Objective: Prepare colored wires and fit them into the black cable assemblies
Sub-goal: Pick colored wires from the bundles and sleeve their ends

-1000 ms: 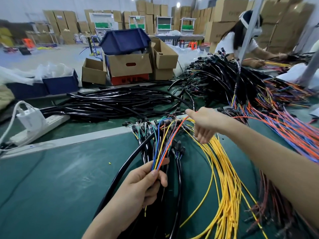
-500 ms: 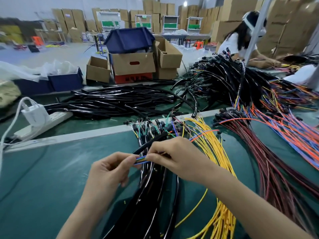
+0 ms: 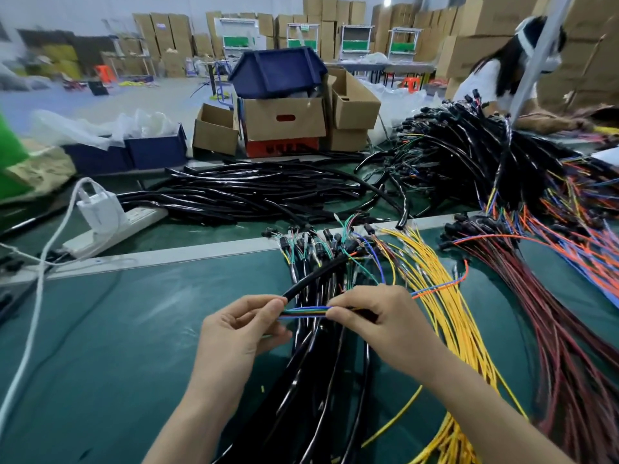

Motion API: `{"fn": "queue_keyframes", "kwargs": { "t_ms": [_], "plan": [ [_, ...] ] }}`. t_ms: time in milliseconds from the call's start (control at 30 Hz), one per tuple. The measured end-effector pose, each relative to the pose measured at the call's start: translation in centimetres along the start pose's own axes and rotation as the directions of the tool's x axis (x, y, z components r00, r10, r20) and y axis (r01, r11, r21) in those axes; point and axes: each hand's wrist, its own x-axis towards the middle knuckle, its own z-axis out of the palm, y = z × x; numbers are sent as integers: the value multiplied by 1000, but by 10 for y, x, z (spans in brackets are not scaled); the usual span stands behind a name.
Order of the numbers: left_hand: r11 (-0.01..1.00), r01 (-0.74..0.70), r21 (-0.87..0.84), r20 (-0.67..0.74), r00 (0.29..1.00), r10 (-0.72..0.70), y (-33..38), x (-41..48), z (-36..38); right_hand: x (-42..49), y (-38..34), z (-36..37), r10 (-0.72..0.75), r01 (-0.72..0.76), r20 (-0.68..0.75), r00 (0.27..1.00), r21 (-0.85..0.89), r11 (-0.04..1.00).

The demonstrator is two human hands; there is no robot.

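Head | left hand (image 3: 241, 326) + right hand (image 3: 378, 319) pinch colored wires (image 3: 304, 311) | box (image 3: 495, 18) print blurred

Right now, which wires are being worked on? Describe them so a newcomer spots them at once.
Start at the green table and the black cables down its near middle. Above them, the left hand and right hand pinch a short bundle stretched between them. Unlike the all-yellow wires to the right, it mixes blue, green and red strands.
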Motion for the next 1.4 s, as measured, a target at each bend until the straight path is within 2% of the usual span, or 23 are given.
{"fn": "queue_keyframes", "kwargs": {
  "t_ms": [67,167,267,400,567,700,800,900,967,1100,1167,1267,1400],
  "plan": [
    [997,54,-64,-7,999,-54,0,0,1,0,-1,-2,10,-10,6,1000,0,1000],
    [985,94,-148,-1,996,-95,2,1,1,0,-2,-3,75,-72,98,992,-30,997],
    [993,72,-91,73,995,-66,2,-4,4,0,-9,3,75,-69,153,985,-41,997],
    [999,-1,54,185,983,-9,1,-13,10,0,-22,14,46,-53,123,991,52,997],
    [1000,25,17,227,973,-28,2,-12,9,-1,-22,9,152,-170,87,985,275,946],
    [993,112,-42,247,964,-98,3,-11,7,-4,-23,10,153,-162,56,987,287,944],
    [992,122,17,277,953,-122,4,-10,4,-5,-23,8,136,-143,45,990,271,952],
    [997,70,30,274,959,-76,4,-10,5,-6,-24,9,145,-152,46,988,268,951],
    [1000,4,25,255,967,-10,4,-10,5,-3,-23,9,206,-215,63,976,332,918],
    [979,-185,84,277,948,156,3,-12,6,1,-20,4,297,-372,223,928,576,728],
    [926,-323,193,292,920,260,1,-13,6,3,-19,2,337,-458,311,889,612,645],
    [819,-457,347,310,880,359,1,-14,7,4,-18,-3,353,-535,403,844,605,590],
    [776,-438,455,330,892,310,6,-12,3,3,-18,-2,319,-564,471,823,601,567]
  ]
}}
